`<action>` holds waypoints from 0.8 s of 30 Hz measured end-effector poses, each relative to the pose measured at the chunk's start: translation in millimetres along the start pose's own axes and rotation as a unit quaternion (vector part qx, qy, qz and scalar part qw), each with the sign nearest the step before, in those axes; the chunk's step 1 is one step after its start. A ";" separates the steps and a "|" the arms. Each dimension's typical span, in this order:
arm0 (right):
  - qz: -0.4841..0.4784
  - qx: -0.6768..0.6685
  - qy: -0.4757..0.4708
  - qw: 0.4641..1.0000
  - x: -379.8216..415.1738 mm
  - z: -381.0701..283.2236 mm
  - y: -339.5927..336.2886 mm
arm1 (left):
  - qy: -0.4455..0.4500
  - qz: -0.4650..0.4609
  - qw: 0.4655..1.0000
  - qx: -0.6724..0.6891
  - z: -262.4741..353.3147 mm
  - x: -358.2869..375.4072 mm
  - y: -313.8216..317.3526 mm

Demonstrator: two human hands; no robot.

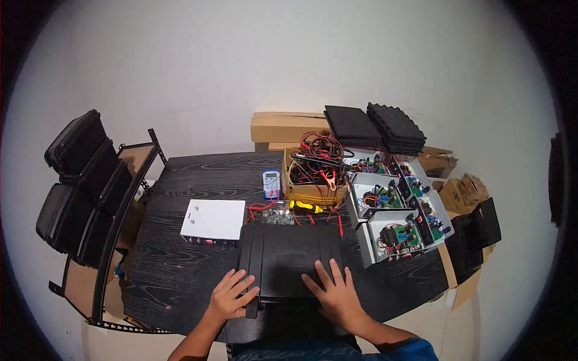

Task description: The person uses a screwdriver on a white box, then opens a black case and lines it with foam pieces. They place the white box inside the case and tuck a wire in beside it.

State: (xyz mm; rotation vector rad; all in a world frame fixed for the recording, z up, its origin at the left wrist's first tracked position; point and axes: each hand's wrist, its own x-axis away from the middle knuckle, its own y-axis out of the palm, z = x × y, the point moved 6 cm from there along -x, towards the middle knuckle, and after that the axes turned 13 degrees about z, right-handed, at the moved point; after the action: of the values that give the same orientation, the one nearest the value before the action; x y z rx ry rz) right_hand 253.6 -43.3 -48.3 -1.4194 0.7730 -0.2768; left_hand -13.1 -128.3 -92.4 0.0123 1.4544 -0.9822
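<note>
A black hard case (292, 256) lies closed at the front edge of the dark wood-grain table (180, 277). My left hand (230, 296) rests at the case's front left corner, its fingers spread. On the front right part of the case lies my right hand (337, 292), fingers apart and holding nothing. Just left of the case is a white box (214, 219). Behind the case are a yellow and black screwdriver (306, 207), a clear bag of small parts (278, 215) and a multimeter (272, 183) with red leads.
A carton (314, 195) of tangled red and black cables stands at the back. Open white boxes with circuit boards (394, 237) fill the right side. Black foam sheets (394, 123) are stacked behind. Black cases (66, 210) sit on a rack at the left.
</note>
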 end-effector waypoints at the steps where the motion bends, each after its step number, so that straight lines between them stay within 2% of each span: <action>1: 0.000 0.000 -0.003 1.000 -1.3 -0.4 -3.3 | 0.002 0.008 1.000 -0.001 0.3 0.0 -0.3; 8: -0.050 0.007 0.005 0.999 -5.9 -1.4 -9.1 | 0.012 0.009 1.000 -0.005 0.0 -0.5 -0.6; 20: -0.006 -0.003 0.020 1.000 -2.7 -1.3 -2.2 | 0.012 0.019 1.000 -0.001 2.2 -3.4 -1.8; 24: -0.031 0.007 0.020 0.999 -6.6 -3.7 -7.8 | -0.002 0.037 0.999 0.013 4.7 -5.6 -1.8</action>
State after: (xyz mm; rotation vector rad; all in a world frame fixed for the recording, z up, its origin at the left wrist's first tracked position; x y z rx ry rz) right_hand 248.5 -43.5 -38.7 -1.4305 0.7604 -0.3588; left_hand -9.2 -129.0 -86.0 0.0830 1.4271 -0.9396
